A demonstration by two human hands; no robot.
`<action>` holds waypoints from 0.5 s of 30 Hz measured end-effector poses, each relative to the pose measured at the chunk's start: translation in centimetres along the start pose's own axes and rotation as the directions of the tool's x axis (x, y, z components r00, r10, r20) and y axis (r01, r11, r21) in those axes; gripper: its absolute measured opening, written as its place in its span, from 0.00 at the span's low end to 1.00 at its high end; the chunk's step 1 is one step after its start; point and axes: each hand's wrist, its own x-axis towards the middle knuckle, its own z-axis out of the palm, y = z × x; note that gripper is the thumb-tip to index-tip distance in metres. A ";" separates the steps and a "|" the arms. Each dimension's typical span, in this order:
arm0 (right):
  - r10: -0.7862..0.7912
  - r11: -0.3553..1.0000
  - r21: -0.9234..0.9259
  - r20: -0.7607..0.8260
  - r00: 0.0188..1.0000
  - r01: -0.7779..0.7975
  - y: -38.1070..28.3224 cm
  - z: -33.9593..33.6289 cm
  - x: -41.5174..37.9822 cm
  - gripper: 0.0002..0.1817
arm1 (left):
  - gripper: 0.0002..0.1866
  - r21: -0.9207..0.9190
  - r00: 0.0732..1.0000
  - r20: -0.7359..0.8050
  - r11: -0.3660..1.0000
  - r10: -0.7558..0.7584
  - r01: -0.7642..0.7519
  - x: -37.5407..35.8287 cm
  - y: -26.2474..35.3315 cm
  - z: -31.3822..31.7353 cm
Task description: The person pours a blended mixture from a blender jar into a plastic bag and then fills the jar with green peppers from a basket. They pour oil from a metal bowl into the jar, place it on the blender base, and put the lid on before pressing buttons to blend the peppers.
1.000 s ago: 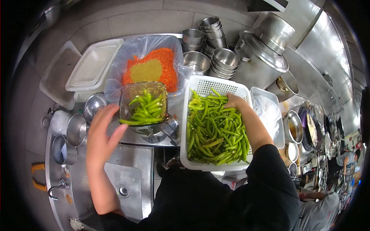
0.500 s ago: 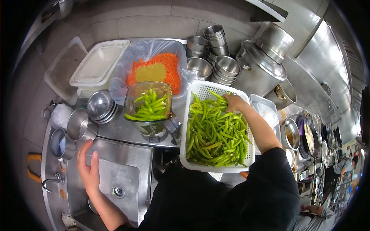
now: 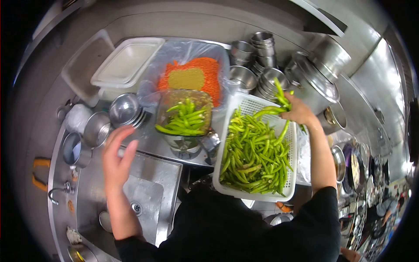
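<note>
My right hand (image 3: 297,109) is closed round a small bunch of green peppers (image 3: 279,105), above the upper right corner of a white perforated basket (image 3: 293,170). Many more green peppers (image 3: 251,153) lie inside it. Over the sink's upper edge, my left hand (image 3: 118,159) hangs with its fingers apart and nothing in them. Between the hands stands a clear blender jug (image 3: 162,111) with green peppers in it. Behind the jug, a plastic-lined tub (image 3: 150,83) holds an orange-red chopped mass with an olive-green patch on top.
A steel sink (image 3: 148,168) with a tap (image 3: 59,191) lies at lower left. Steel bowls (image 3: 124,109) and white trays (image 3: 126,63) are behind it. Stacked steel pots (image 3: 264,50) and a large lidded pot (image 3: 305,83) stand at the back right. Another person (image 3: 386,207) is at far right.
My right hand has lifted out of the basket with peppers in its grip. My left hand has moved up and right. The view has shifted, so the counter sits further right.
</note>
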 end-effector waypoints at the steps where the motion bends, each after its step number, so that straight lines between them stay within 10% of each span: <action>1: -0.026 0.999 0.020 -0.018 1.000 0.026 -1.9 -1.5 0.5 0.45 | 0.14 -0.010 1.000 0.003 1.000 0.028 -0.028 0.8 0.3 0.4; 6: -0.257 0.965 0.037 -0.043 0.965 0.258 -15.1 -7.8 2.7 0.40 | 0.14 -0.101 0.997 -0.069 0.993 0.046 -0.053 3.7 -0.7 2.7; 15: -0.363 0.693 -0.456 0.448 0.817 0.558 -32.9 0.3 6.8 0.37 | 0.40 -0.382 0.995 -0.103 0.923 0.008 -0.047 2.5 -4.4 7.8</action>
